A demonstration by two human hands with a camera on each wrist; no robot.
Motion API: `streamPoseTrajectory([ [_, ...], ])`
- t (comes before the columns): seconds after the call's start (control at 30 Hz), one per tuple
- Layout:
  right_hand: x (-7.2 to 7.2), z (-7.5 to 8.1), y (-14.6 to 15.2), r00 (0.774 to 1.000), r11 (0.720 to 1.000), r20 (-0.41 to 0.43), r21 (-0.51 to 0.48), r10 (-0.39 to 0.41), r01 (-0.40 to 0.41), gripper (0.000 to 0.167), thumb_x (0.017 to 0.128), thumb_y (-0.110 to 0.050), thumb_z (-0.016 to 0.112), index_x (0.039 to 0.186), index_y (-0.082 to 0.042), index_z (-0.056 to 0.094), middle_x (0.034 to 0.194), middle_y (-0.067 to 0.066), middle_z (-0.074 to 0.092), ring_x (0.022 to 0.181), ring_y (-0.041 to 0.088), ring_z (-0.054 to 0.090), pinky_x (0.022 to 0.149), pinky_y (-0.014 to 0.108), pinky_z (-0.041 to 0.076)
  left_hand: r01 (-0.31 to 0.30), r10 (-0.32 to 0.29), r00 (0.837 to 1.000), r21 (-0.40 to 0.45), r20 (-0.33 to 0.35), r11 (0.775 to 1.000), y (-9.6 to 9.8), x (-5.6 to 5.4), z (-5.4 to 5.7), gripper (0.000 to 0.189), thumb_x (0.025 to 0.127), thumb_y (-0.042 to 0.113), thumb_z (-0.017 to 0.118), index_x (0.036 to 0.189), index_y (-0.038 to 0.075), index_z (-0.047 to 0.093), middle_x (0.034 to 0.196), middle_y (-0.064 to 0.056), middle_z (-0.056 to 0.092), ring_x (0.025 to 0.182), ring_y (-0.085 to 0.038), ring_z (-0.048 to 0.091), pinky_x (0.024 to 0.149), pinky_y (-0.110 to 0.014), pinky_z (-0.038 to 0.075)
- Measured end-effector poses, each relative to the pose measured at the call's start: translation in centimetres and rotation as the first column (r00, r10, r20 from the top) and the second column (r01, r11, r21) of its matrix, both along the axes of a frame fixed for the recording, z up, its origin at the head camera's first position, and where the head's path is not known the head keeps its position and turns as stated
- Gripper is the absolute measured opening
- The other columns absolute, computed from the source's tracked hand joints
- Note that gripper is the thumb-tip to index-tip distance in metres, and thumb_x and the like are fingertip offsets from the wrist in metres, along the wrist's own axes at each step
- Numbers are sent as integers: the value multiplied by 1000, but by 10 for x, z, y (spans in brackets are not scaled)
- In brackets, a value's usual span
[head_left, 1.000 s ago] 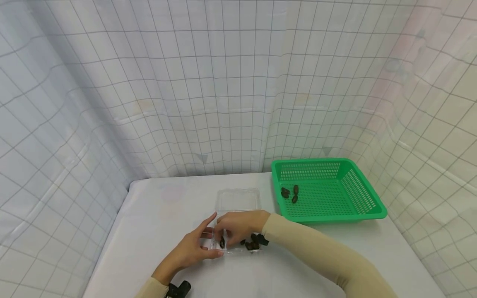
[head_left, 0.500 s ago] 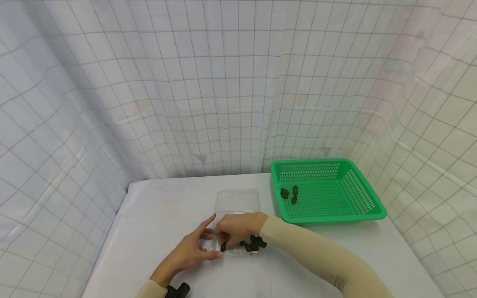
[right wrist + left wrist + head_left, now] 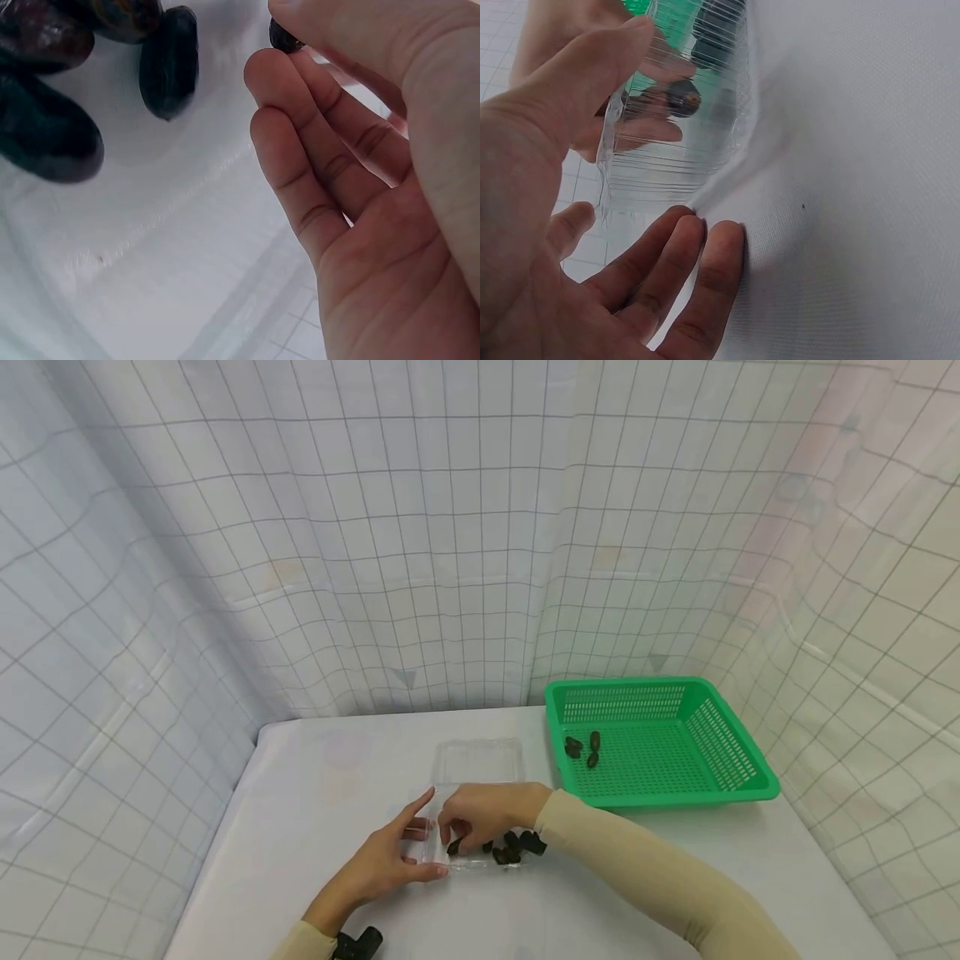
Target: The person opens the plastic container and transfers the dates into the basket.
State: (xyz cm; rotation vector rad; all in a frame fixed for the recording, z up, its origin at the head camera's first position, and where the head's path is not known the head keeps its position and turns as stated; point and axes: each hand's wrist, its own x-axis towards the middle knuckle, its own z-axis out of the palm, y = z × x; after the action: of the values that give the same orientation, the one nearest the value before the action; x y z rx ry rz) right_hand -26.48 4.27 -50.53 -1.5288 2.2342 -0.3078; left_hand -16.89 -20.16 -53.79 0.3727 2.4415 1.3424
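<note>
A clear plastic clamshell box (image 3: pixel 480 867) lies open on the table, its lid (image 3: pixel 478 762) folded back. My right hand (image 3: pixel 487 810) reaches into its left part and pinches a dark brown date (image 3: pixel 454 847) between thumb and fingers; only the date's end (image 3: pixel 282 36) shows in the right wrist view. Several more dates (image 3: pixel 506 855) lie in the box to the right, under my wrist. My left hand (image 3: pixel 382 860) stands spread at the box's left end, thumb by the front corner. In the left wrist view its fingers (image 3: pixel 720 262) are relaxed at the box's base.
A green plastic basket (image 3: pixel 663 799) stands at the back right, with several dates (image 3: pixel 573 747) near its left wall. White cloth (image 3: pixel 322 810) covers the table, and a gridded white curtain (image 3: pixel 465 568) closes in the back and sides.
Inside the box, my right hand has shifted slightly right with the pinched date, which has turned from upright to slanted. My left hand has stayed at the box's left end.
</note>
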Motion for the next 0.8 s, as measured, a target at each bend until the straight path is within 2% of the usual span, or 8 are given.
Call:
streamPoseTrajectory([
  [0.13,-1,6,7,1000,1000,-13,-11,-19,19,14,106,-15,87,119,-20,87,96,-14,72,83,-5,60,78,8,50,-2,2,1000,-14,-16,1000,0,0,0,121,90,32,105,186,24,32,161,-22,68,146,-40,68,91,-27,65],
  [0.37,0,16,20,998,997,12,-56,-56,56,14,106,-12,86,119,-16,86,101,-6,76,85,-4,59,81,10,51,0,0,1000,-12,-17,1000,1,0,0,120,91,33,104,186,25,31,164,-22,66,147,-40,67,92,-29,65],
  [0.53,2,23,31,996,994,12,-66,-86,87,15,107,-12,85,122,-16,86,103,-5,75,87,-5,59,85,11,53,-8,8,1000,-22,-25,1000,1,2,0,121,90,33,104,186,24,32,162,-22,67,146,-39,68,92,-28,65],
  [0.8,2,34,62,993,983,-12,-145,-118,115,16,106,-9,84,122,-15,84,101,-4,74,89,1,65,87,14,56,-24,24,999,-20,-32,999,2,4,-1,121,88,31,105,186,23,34,161,-23,68,144,-39,68,92,-27,65],
])
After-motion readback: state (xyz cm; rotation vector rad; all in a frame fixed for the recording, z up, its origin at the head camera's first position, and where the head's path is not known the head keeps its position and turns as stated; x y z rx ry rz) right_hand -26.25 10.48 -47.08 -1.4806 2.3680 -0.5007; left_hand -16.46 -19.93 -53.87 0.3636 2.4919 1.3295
